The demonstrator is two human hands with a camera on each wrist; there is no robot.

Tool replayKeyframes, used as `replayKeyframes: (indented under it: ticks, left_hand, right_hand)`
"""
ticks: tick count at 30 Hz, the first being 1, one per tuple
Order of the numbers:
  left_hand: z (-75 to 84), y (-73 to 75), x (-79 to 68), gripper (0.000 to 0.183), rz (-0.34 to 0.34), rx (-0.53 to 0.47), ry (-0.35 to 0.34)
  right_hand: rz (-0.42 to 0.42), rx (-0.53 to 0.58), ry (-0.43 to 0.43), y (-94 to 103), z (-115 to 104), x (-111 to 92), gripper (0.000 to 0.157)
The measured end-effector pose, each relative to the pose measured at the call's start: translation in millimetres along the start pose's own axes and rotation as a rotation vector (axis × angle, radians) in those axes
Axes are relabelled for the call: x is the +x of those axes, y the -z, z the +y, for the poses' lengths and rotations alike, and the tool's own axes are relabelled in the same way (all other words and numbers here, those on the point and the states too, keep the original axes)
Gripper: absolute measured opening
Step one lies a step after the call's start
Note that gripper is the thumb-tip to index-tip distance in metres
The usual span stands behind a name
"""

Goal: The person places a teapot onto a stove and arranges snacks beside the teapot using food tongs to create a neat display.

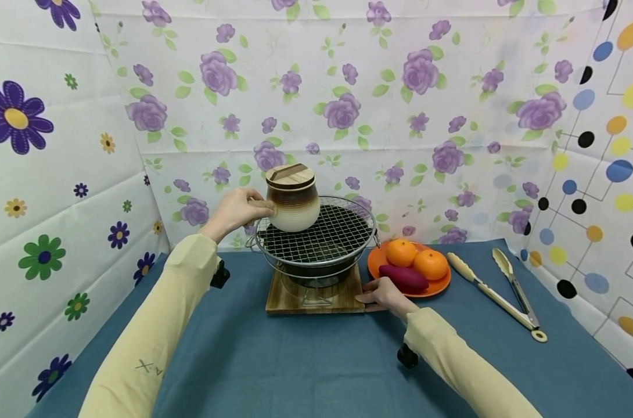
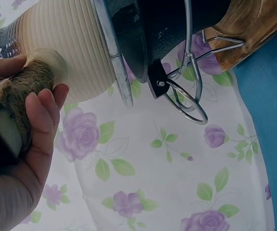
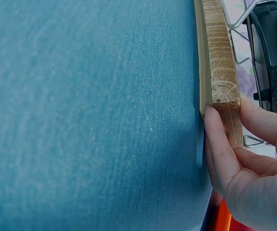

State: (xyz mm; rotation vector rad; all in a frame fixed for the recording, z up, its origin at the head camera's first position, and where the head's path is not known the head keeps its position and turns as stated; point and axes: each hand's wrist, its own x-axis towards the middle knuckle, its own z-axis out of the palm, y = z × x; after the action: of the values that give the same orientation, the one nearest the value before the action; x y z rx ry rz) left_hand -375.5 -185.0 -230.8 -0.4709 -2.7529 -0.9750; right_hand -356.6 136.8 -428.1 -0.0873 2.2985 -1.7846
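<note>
My left hand (image 1: 238,210) grips the twine-wrapped side handle (image 2: 20,91) of a ribbed ceramic teapot (image 1: 294,208), brown above and cream below, with a wooden lid (image 1: 290,176). The teapot is upright at the left part of a round wire grill rack (image 1: 342,232); whether its base touches the mesh I cannot tell. Beneath the rack is a black stove bowl (image 1: 316,273) in a wire stand, on a square wooden board (image 1: 342,299). At the board's front right corner my right hand (image 1: 385,297) pinches the edge, with thumb above and fingers along the side and underside (image 3: 220,144).
Right of the board, an orange plate (image 1: 371,264) holds two oranges (image 1: 430,265) and a purple sweet potato (image 1: 404,278). Farther right lie open tongs (image 1: 504,305) with cream tips. A blue cloth (image 1: 274,366) covers the table, and flowered sheets (image 1: 316,116) hang behind.
</note>
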Motion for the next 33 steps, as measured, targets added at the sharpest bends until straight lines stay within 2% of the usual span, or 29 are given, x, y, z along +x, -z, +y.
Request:
replayKeyframes:
  ticks: [4,11,18,23,33]
  left_hand:
    - [2.0,0.5,-1.4,0.034,0.005,0.006,0.005]
    - [4.2,3.4,-4.8,0.042,0.019,-0.051,0.019]
    - [4.5,5.9,-6.6,0.047,0.046,-0.019,0.029]
    - [4.1,8.7,-9.9,0.049,0.042,-0.037,0.034]
    - [-2.8,14.4,-18.9,0.053,0.061,-0.09,0.022]
  right_hand:
    - [0.003,-0.003,0.007,-0.4,0,0,0.043]
    - [0.006,-0.004,0.005,-0.4,-2,-1,0.044]
    - [-0.001,0.013,-0.008,0.4,0,0,0.045]
    - [-0.004,0.012,-0.002,0.5,1,1,0.043]
    - [-0.001,0.012,0.006,1.0,3,1,0.044]
